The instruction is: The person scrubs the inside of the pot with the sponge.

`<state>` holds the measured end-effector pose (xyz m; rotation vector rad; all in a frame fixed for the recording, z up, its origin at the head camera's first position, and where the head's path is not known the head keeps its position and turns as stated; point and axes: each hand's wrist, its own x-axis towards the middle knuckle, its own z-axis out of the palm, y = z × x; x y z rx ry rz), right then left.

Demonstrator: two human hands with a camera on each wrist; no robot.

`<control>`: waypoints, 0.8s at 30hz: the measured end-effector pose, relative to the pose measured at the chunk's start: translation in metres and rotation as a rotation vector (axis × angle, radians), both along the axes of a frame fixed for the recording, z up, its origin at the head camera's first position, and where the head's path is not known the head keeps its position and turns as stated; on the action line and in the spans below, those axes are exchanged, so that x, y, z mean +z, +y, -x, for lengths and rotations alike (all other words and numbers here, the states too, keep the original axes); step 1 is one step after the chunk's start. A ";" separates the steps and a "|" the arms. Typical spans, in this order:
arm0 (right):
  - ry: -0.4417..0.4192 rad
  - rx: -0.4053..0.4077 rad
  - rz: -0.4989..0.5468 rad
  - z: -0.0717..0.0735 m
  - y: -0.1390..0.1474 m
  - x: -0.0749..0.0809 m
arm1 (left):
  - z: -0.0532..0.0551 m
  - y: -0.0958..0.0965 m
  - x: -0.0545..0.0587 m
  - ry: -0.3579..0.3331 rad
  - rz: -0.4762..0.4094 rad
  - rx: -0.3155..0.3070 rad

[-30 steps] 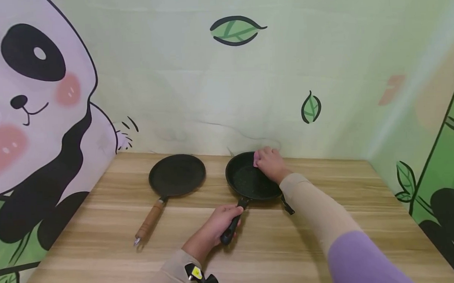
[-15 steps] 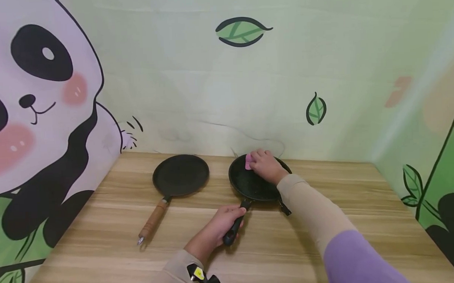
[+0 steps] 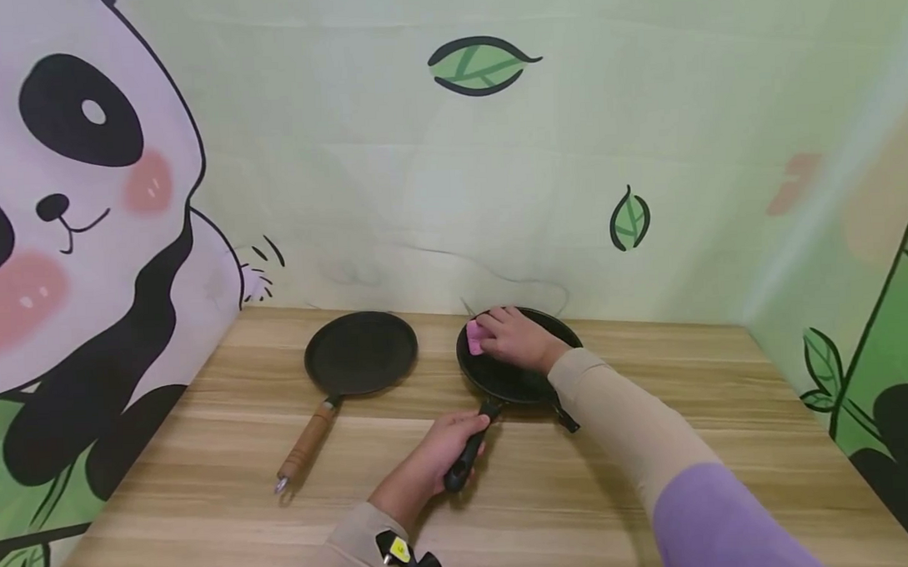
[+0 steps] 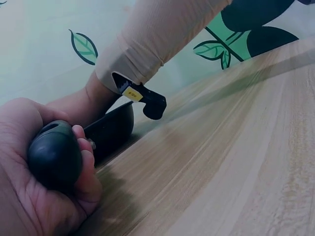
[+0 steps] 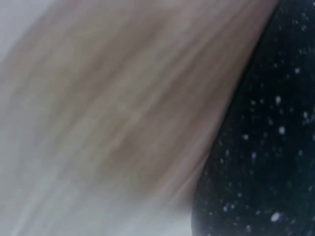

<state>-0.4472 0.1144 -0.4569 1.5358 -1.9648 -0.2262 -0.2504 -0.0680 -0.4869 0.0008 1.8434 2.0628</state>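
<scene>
In frying pan [image 3: 513,373], right hand [image 3: 518,338] fingers pinch pink pad [image 3: 474,338], seemingly sponge, half-hidden; left hand [image 3: 437,451] grips handle [image 3: 466,460].

text: none legible | yellow tag [image 4: 132,92] on wrist mount: mark too small to read

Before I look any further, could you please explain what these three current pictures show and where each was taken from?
No machine here: a person works with bare hands, wearing three cameras. The head view looks down on a wooden table. The left hand grips the black handle of a deep pan; the left wrist view shows that grip close up. The right hand holds a pink pad inside the pan. The right wrist view is blurred: only speckled pan surface and wood. A flat pan with a wooden handle lies to the left, untouched.
</scene>
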 end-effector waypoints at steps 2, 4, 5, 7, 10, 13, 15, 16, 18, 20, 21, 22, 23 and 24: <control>-0.012 -0.048 -0.018 -0.001 -0.001 0.002 | 0.000 -0.001 0.000 0.000 -0.002 0.009; -0.047 -0.155 -0.047 -0.002 0.000 0.005 | -0.001 -0.001 0.000 0.002 -0.002 0.017; -0.071 -0.223 -0.063 -0.003 0.001 0.006 | -0.001 -0.001 0.001 0.003 -0.002 0.020; -0.125 -0.359 -0.088 -0.004 0.005 0.009 | -0.002 -0.001 0.001 0.010 0.003 0.026; -0.187 -0.507 -0.102 -0.006 0.013 0.013 | -0.003 -0.001 0.001 0.012 0.012 0.022; -0.198 -0.589 -0.107 -0.007 0.022 0.016 | -0.002 -0.001 0.001 0.005 0.021 0.024; -0.194 -0.630 -0.117 -0.009 0.026 0.018 | -0.002 -0.001 0.001 0.002 0.024 0.029; -0.195 -0.648 -0.124 -0.010 0.028 0.019 | -0.002 -0.001 0.001 0.000 0.024 0.032; -0.200 -0.686 -0.153 -0.012 0.031 0.022 | -0.002 -0.001 0.001 -0.002 0.025 0.036; -0.216 -0.712 -0.177 -0.015 0.034 0.025 | -0.002 -0.001 0.000 -0.002 0.023 0.039; -0.218 -0.720 -0.192 -0.016 0.035 0.026 | -0.002 -0.002 0.000 0.000 0.022 0.040; -0.219 -0.729 -0.208 -0.018 0.036 0.028 | -0.002 -0.002 0.000 -0.002 0.019 0.040; -0.217 -0.734 -0.221 -0.019 0.037 0.028 | -0.003 -0.002 0.000 0.000 0.019 0.042; -0.211 -0.739 -0.236 -0.020 0.038 0.029 | -0.003 -0.002 0.000 0.002 0.017 0.043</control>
